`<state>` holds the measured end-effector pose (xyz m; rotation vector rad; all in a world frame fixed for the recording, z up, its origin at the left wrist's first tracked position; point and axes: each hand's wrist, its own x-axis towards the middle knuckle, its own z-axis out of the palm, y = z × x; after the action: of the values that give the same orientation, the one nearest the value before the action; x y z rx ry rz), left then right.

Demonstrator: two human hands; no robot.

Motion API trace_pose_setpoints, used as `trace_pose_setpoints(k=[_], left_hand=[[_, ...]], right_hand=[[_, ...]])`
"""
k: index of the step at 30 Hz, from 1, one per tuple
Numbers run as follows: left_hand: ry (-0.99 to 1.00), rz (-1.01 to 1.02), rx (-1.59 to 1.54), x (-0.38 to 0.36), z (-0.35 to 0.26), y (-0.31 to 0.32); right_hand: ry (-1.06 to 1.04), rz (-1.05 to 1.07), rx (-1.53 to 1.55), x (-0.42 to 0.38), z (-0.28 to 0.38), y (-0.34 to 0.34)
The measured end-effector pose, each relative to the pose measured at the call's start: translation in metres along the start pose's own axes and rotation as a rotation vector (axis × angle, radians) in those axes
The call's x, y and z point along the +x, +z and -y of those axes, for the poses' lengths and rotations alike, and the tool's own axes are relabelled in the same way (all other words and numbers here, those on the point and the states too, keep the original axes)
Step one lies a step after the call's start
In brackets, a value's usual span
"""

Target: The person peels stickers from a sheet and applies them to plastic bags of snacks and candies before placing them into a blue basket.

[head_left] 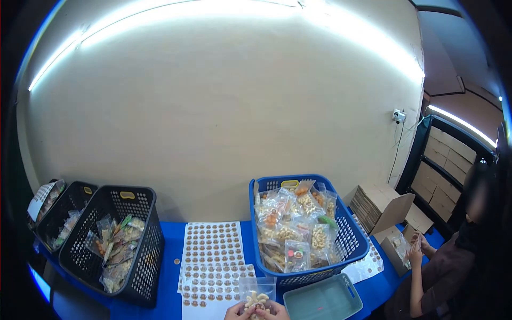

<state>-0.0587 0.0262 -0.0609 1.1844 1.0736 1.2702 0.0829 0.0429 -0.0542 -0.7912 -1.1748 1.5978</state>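
Low in the head view, a small clear plastic bag of cashews [257, 296] is held upright between my two hands. My left hand [236, 311] grips its left side and my right hand [277, 311] its right side, thumbs meeting at the front. A small round brown sticker [260, 306] shows on the bag by the thumbs. Under and behind the bag lie white sheets of round brown stickers [213, 242]. Just beyond my right hand stands a blue basket [314, 276] heaped with clear bags of nuts and other snacks.
A shallow grey-green tray [322, 298] sits right of my hands. Black baskets [144, 256] with snack bags stand left on the blue table [172, 234]. At right are flattened cardboard [368, 208], an open carton [397, 253] and a person [442, 277] with hands over it.
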Motion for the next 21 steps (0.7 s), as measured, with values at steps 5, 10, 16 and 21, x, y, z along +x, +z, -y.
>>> trace_pose_setpoints(k=[5, 10, 16, 21], left_hand=[[-0.092, 0.095, 0.065, 0.005, 0.001, -0.001], [-0.097, 0.144, 0.003, 0.013, 0.011, -0.001], [-0.018, 0.017, -0.058, 0.010, 0.023, 0.018], [-0.068, 0.107, -0.058, -0.005, -0.005, 0.023]], right_hand=[[0.014, -0.139, -0.116, -0.006, -0.016, -0.008], [-0.011, -0.208, 0.134, 0.002, -0.041, -0.015], [-0.065, -0.122, -0.031, 0.000, -0.016, -0.024], [-0.106, -0.191, -0.065, -0.017, -0.007, -0.017]])
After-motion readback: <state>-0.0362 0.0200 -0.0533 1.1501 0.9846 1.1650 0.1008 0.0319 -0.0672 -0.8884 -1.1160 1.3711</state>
